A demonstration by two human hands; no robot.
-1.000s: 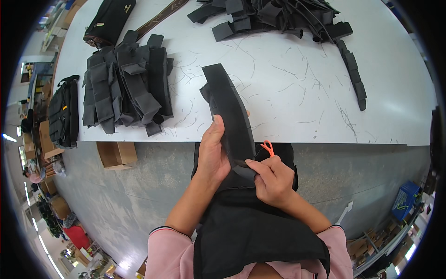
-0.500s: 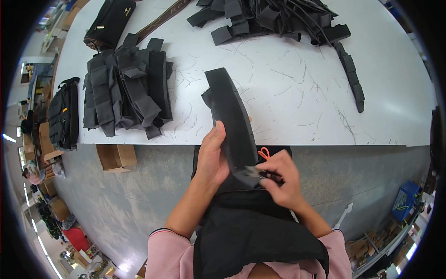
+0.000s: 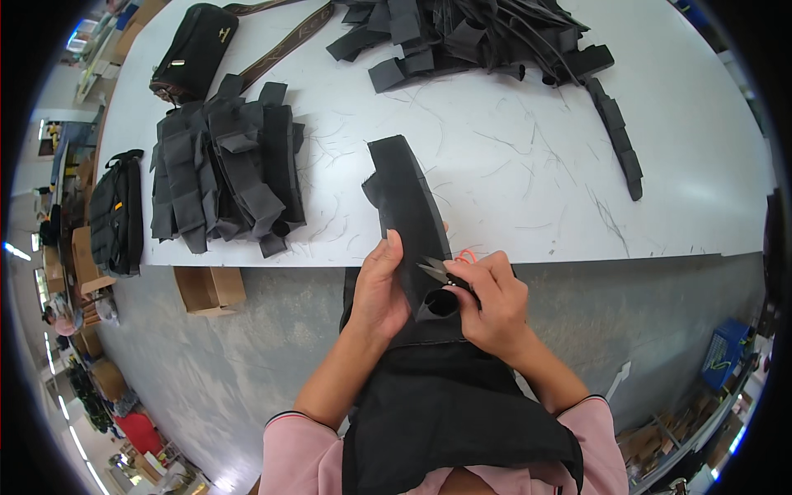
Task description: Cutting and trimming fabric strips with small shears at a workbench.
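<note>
My left hand is closed round a long black fabric strip with pocket-like folds, held aslant over the table's near edge. Its far end sticks out over the tabletop; the near end curls into an open loop. In my right hand is a pair of thread snips with short pointed metal blades and dark handles. Those blades lie against or just above the strip, slightly apart, pointing left. An orange cord loop shows beside my right fingers.
On the white table lie loose thread ends. A stack of dark strips is at left, a larger heap at the back, a single strip at right. A black bag and backpack are left; a cardboard box is below.
My right hand has moved slightly up along the strip, bringing the snips' blades from its near end to higher on it. The near end now curls open. The view has shifted slightly.
</note>
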